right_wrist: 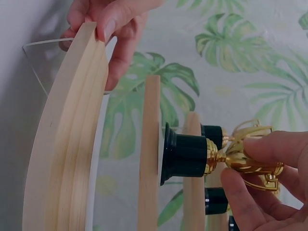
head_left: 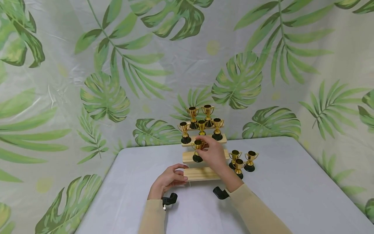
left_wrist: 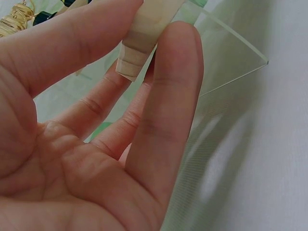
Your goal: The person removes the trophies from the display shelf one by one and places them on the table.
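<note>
A three-step wooden stand (head_left: 201, 174) with clear side panels (left_wrist: 231, 62) sits at the table's middle. My left hand (head_left: 168, 180) pinches the left end of its lowest step (left_wrist: 139, 43) between thumb and fingers (left_wrist: 173, 86). On the middle step (right_wrist: 150, 159) stands a small gold trophy (head_left: 198, 148) with a black base (right_wrist: 187, 156), its base flat against the wood. My right hand (head_left: 211, 152) holds this trophy by the cup, fingertips (right_wrist: 240, 202) curled round the gold part. Several more trophies (head_left: 201, 126) stand on the upper steps.
Three gold trophies (head_left: 239, 162) stand loose on the grey table (head_left: 292, 195) just right of the stand. A leaf-print cloth (head_left: 117, 81) hangs behind and at both sides. Black camera mounts (head_left: 169, 199) sit at my wrists.
</note>
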### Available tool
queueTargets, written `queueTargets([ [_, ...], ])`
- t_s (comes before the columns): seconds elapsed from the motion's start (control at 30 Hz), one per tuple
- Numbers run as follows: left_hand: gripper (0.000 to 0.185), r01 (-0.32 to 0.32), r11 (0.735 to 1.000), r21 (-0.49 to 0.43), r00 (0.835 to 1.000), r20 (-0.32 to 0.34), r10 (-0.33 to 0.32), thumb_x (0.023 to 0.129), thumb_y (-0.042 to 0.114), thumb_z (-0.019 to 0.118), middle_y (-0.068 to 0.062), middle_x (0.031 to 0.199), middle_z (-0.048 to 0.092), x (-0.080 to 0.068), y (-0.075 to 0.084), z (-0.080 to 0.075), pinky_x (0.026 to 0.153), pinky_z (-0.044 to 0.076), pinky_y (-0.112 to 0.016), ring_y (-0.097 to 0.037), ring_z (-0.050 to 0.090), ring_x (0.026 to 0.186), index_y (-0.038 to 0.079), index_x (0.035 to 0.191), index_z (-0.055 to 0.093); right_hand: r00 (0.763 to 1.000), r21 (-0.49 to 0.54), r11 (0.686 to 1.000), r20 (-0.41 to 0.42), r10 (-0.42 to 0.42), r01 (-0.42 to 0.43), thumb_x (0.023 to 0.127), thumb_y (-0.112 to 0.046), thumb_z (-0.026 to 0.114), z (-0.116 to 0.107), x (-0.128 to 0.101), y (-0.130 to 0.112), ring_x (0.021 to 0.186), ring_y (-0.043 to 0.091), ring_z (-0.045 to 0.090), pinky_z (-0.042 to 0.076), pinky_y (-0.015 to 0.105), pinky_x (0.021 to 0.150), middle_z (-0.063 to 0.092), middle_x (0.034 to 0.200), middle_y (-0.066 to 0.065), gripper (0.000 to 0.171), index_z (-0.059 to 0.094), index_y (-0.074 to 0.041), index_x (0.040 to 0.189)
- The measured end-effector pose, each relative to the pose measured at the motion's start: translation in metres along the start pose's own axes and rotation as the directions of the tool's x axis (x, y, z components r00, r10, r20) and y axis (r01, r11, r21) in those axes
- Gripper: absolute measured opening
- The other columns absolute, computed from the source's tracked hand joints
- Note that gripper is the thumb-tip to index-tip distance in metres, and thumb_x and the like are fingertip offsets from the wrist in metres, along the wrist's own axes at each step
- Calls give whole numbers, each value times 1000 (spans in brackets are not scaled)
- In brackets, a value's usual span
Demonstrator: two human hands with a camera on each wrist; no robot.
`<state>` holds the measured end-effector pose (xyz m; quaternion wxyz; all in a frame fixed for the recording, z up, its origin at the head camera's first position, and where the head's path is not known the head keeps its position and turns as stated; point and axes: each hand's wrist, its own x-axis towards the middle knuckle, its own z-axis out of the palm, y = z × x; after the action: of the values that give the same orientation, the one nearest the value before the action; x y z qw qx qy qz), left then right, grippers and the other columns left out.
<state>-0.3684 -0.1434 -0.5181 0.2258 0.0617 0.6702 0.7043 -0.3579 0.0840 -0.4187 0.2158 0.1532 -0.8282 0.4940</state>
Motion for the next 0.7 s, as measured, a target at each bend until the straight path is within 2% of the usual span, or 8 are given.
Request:
queueTargets([
  [0.27, 58, 2, 1000, -2, 1000, 7, -2, 81, -6, 77, -14, 97, 68, -1, 1, 1, 82, 60, -40, -22, 69, 84, -1, 135, 55, 1000, -36, 999, -21, 3, -4, 81, -4, 83, -8, -2, 6, 88, 17, 69, 60, 31, 74, 68, 111, 0, 44, 71, -18, 121],
  [0.7, 55, -6, 1000, -8, 1000, -1, 6, 82, -8, 74, -15, 98, 67, -3, 1, 2, 81, 60, -40, -22, 69, 84, 0, 134, 56, 999, -32, 999, -44, 13, -15, 81, -4, 83, -26, -4, 10, 88, 18, 70, 60, 31, 71, 68, 113, 4, 47, 70, -17, 124],
])
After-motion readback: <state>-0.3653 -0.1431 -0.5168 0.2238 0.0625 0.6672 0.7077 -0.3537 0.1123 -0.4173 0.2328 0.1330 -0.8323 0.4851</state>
